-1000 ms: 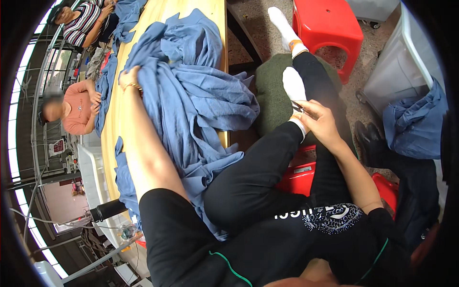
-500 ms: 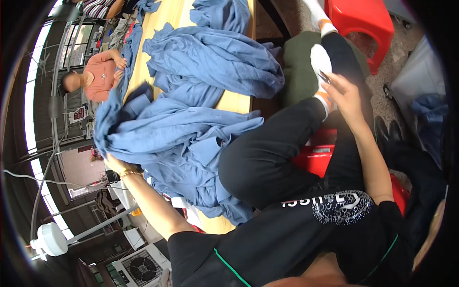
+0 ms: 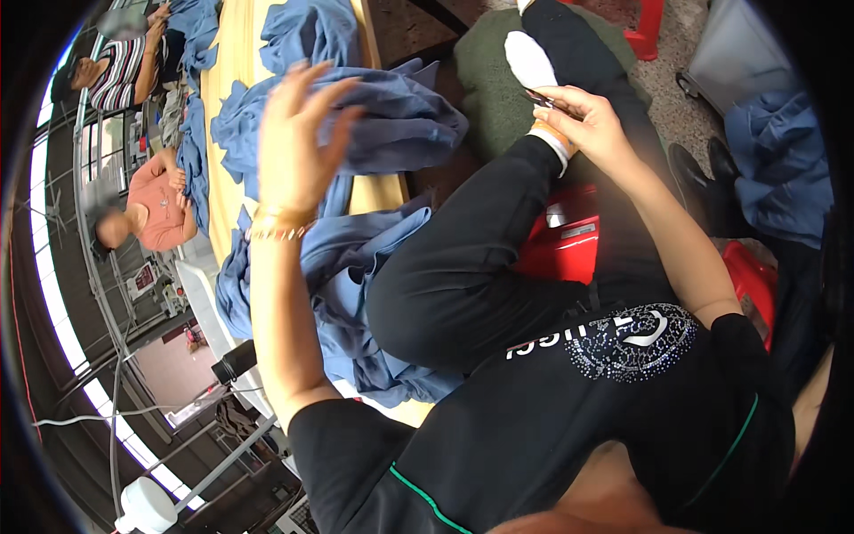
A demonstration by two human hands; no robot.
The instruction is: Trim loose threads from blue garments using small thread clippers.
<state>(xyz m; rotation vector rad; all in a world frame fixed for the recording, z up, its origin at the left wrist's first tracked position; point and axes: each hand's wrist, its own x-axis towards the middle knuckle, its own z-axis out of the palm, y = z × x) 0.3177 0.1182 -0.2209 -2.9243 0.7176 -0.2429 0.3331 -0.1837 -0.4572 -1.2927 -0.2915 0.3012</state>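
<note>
My left hand (image 3: 302, 147) is raised above the table with fingers spread, holding nothing and slightly blurred. Below and around it lie blue garments: one heap (image 3: 347, 276) spreads along the table edge beside my knee, and another bunched garment (image 3: 391, 120) lies farther off, partly behind my hand. Over my crossed legs, my right hand (image 3: 587, 125) is closed around small dark thread snips (image 3: 540, 97), whose tip points toward my white sock (image 3: 527, 60). Fingers cover most of the snips.
The light wooden table (image 3: 233, 53) runs away from me, with another blue garment (image 3: 311, 36) on it. Two people, in pink (image 3: 160, 200) and in stripes (image 3: 124, 76), are across it. A red stool (image 3: 569, 245) is under me. A grey bin (image 3: 738, 53) and blue cloth (image 3: 783, 169) are right.
My left hand has let go of the blue garment at the table's left and risen, fingers opening. The garment has dropped onto the heap. The view has shifted; my right hand keeps the snips.
</note>
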